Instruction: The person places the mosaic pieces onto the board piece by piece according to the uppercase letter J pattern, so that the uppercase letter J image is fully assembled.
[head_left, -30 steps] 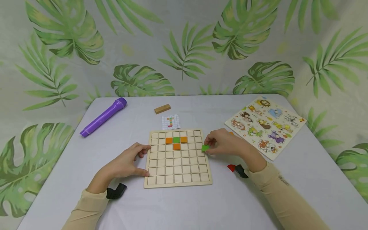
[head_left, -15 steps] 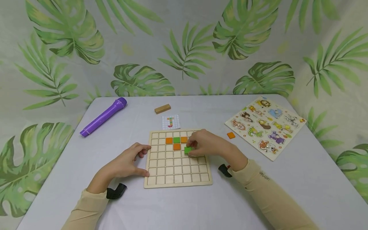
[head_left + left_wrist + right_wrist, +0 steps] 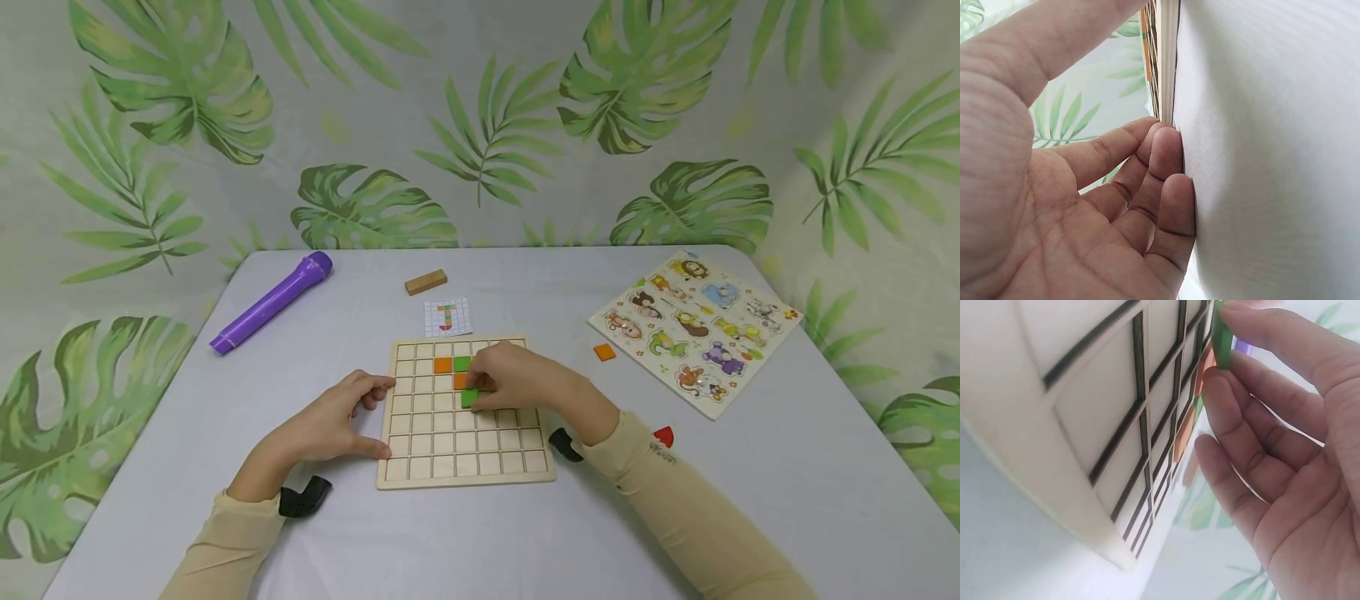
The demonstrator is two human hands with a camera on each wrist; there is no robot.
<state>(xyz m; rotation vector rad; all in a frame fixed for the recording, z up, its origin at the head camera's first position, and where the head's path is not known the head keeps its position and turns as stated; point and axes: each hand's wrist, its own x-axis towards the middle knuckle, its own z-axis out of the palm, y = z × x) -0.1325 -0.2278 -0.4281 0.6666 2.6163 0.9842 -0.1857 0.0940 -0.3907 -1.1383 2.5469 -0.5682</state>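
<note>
My right hand (image 3: 517, 379) pinches a green square tile (image 3: 468, 398) between thumb and fingertips, over the wooden grid board (image 3: 442, 446). In the right wrist view this green tile (image 3: 1222, 347) stands on edge to the camera, close over the board. Just above it in the head view lies an orange tile (image 3: 460, 381), partly covered by my fingers. Another orange tile (image 3: 443, 365) and a green tile (image 3: 461, 363) sit in the row beyond. My left hand (image 3: 326, 425) touches the board's left edge with thumb and index finger spread; in the left wrist view the other fingertips rest on the tabletop.
Beyond the board lie a small card (image 3: 431, 327) with a coloured pattern and a wooden block (image 3: 425, 282). A purple toy microphone (image 3: 272, 304) is at left. To the right are a loose orange tile (image 3: 604, 352), a red rounded piece (image 3: 664, 437) and an animal puzzle board (image 3: 694, 333).
My right hand has carried the green tile leftwards from the board's right edge to below the orange tile. The loose orange tile by the puzzle has come into full view. My left hand stays put.
</note>
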